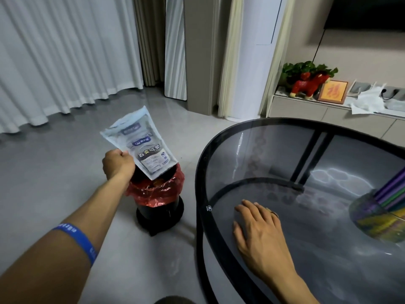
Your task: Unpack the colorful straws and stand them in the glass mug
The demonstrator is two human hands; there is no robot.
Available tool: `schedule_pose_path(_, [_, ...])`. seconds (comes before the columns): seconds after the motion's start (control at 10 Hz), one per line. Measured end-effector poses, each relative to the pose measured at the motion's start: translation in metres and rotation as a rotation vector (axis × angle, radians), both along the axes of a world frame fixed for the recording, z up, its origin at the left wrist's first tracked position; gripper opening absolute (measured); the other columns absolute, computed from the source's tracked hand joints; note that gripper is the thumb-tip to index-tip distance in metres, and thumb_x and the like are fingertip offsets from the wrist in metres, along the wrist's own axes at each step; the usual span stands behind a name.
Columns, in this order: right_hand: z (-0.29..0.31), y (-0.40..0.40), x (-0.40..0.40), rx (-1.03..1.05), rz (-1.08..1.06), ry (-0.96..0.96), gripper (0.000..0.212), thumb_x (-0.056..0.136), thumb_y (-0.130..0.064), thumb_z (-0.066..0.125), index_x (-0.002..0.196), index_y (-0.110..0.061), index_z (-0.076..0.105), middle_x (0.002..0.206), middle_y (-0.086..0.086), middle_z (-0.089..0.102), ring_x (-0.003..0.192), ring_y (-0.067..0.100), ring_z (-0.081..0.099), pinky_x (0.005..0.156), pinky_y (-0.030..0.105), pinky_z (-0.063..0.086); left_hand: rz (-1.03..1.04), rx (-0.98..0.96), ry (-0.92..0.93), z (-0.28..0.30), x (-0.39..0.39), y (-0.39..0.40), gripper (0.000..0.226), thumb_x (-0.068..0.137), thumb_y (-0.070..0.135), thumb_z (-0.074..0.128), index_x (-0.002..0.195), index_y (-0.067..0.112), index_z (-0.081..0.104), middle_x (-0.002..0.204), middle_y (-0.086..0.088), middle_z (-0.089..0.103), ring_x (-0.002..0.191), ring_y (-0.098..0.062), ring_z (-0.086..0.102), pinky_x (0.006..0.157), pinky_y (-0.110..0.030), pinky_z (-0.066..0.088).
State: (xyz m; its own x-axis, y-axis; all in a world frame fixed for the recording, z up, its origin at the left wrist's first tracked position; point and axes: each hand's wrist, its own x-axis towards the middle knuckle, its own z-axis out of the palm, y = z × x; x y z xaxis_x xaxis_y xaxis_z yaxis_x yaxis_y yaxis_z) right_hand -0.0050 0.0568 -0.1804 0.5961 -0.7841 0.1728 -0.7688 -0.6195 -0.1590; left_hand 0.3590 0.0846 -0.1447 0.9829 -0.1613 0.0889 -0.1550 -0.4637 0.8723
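Note:
My left hand (118, 162) is stretched out over the floor and pinches the edge of an empty straw bag (142, 143), clear plastic with a blue and black label. The bag's lower corner hangs inside the mouth of a black bin (158, 212) lined with a red bag. My right hand (259, 229) lies flat, fingers apart, on the dark glass table (263, 154). At the right edge stands the glass mug (377, 218) with several colorful straws (392, 189) leaning in it, purple and green ones showing.
The table's black rim curves close beside the bin. Grey floor lies open to the left, with white curtains behind. A low cabinet (306, 106) at the back right holds a red toy horse, a plant and a framed picture.

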Motion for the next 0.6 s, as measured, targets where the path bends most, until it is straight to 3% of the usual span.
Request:
schedule_pose_path(0.2, [0.002, -0.001, 0.002, 0.013, -0.004, 0.007, 0.049, 0.094, -0.045, 0.029, 0.129, -0.024, 0.054, 0.144, -0.001, 0.053, 0.136, 0.023, 0.044, 0.112, 0.043, 0.034, 0.108, 0.125, -0.052, 0.009, 0.0, -0.007, 0.029, 0.09, 0.014, 0.051, 0.103, -0.006, 0.066, 0.115, -0.028, 0.065, 0.105, -0.047, 0.061, 0.09, -0.046, 0.05])
schedule_pose_path(0.3, [0.001, 0.0, 0.002, 0.003, -0.002, 0.004, 0.047, 0.094, -0.045, 0.03, 0.128, -0.024, 0.055, 0.143, -0.001, 0.053, 0.135, 0.024, 0.045, 0.111, 0.044, 0.036, 0.05, 0.134, 0.025, 0.001, 0.003, -0.007, 0.03, 0.088, 0.017, 0.054, 0.106, -0.004, 0.066, 0.115, -0.026, 0.066, 0.103, -0.044, 0.063, 0.088, -0.044, 0.051])
schedule_pose_path(0.4, [0.002, 0.0, 0.002, 0.003, 0.001, 0.002, 0.047, 0.093, -0.045, 0.03, 0.127, -0.024, 0.055, 0.142, -0.001, 0.054, 0.135, 0.024, 0.046, 0.111, 0.044, 0.036, -0.059, 0.077, 0.202, -0.008, 0.003, -0.009, 0.032, 0.084, 0.024, 0.061, 0.107, 0.001, 0.066, 0.109, -0.019, 0.069, 0.09, -0.035, 0.066, 0.079, -0.039, 0.053])
schedule_pose_path(0.5, [-0.001, -0.002, 0.0, -0.015, 0.014, -0.04, 0.048, 0.093, -0.045, 0.029, 0.127, -0.023, 0.056, 0.141, 0.0, 0.055, 0.134, 0.025, 0.046, 0.111, 0.045, 0.036, -0.126, -0.047, 0.366, -0.022, -0.008, 0.001, 0.025, 0.086, 0.024, 0.06, 0.103, 0.005, 0.063, 0.089, -0.01, 0.064, 0.064, -0.022, 0.055, 0.06, -0.027, 0.045])
schedule_pose_path(0.6, [-0.003, -0.001, 0.0, -0.001, 0.011, -0.043, 0.05, 0.093, -0.044, 0.029, 0.127, -0.021, 0.058, 0.141, 0.0, 0.055, 0.134, 0.025, 0.047, 0.111, 0.045, 0.036, -0.152, -0.153, 0.492, -0.036, -0.027, 0.031, 0.032, 0.087, 0.022, 0.06, 0.113, 0.004, 0.063, 0.086, -0.015, 0.064, 0.071, -0.027, 0.059, 0.072, -0.035, 0.049])
